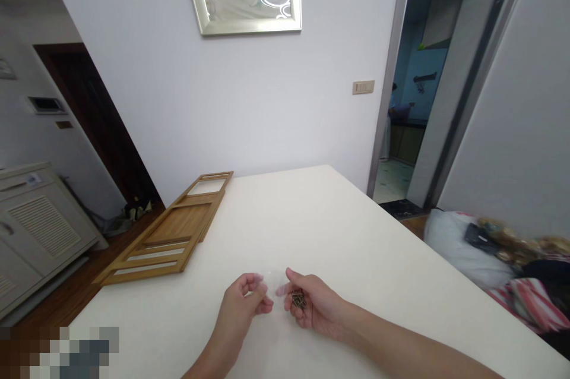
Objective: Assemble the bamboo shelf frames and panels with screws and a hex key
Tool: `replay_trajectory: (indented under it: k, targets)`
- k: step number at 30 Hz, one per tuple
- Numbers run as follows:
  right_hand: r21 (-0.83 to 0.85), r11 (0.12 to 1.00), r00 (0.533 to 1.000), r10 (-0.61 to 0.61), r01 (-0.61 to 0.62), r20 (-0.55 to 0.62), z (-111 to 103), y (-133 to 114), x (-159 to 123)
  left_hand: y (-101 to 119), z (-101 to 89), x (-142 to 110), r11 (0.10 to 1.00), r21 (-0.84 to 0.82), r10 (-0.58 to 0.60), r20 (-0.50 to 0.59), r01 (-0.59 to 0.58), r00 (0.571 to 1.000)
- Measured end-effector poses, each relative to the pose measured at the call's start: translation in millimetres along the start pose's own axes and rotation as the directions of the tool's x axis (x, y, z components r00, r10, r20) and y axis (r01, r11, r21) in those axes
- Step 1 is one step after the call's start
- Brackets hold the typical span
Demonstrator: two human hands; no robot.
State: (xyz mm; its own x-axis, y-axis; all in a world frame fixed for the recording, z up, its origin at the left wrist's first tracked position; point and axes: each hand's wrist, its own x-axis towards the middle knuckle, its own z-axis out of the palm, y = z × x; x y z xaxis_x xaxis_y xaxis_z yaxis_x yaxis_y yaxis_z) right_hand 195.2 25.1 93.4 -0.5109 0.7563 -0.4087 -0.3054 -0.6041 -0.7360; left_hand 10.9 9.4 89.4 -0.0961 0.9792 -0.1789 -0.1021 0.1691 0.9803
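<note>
Low over the white table (285, 218), my two hands are close together. My left hand (247, 302) pinches a small clear plastic bag (276, 283) between thumb and fingers. Cupped palm up, my right hand (316, 305) holds a small heap of brass-coloured screws (298, 299). Its fingertips are by the bag's right side; whether they grip the bag too is hard to see. To the left, flat wooden slatted frames (178, 224) lie overlapping along the table's edge.
A white wall with a framed mirror (252, 27) and a switch plate (363, 87) stands behind the table. On the right are a doorway, where a person is partly visible, and a pile of bags and cloth (472, 248). A cabinet (40, 224) stands at left.
</note>
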Motion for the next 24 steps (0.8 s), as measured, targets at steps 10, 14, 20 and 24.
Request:
replay_trajectory:
  k: [10, 14, 20, 24]
  targets:
    - [-0.432, 0.900, 0.970, -0.158, 0.065, -0.183, 0.6, -3.9, 0.6, -28.0, -0.6, -6.6, 0.952, -0.221, -0.200, 0.075, 0.212, 0.977]
    - [-0.484, 0.873, 0.968, -0.164, 0.054, -0.188, -0.7, -7.1, 2.4, -24.3, -4.8, -7.8, 0.923, -0.294, -0.222, 0.113, 0.246, 0.968]
    - [-0.459, 0.886, 0.982, -0.142, 0.071, -0.122, -8.1, -11.1, 5.9, -18.5, -10.1, -7.1, 0.904, -0.295, -0.246, 0.232, 0.309, 0.941]
    - [-0.456, 0.889, 0.991, -0.087, 0.031, -0.102, -8.3, -14.1, 5.5, -18.5, -9.8, -6.2, 0.909, -0.294, -0.272, 0.124, 0.297, 0.954]
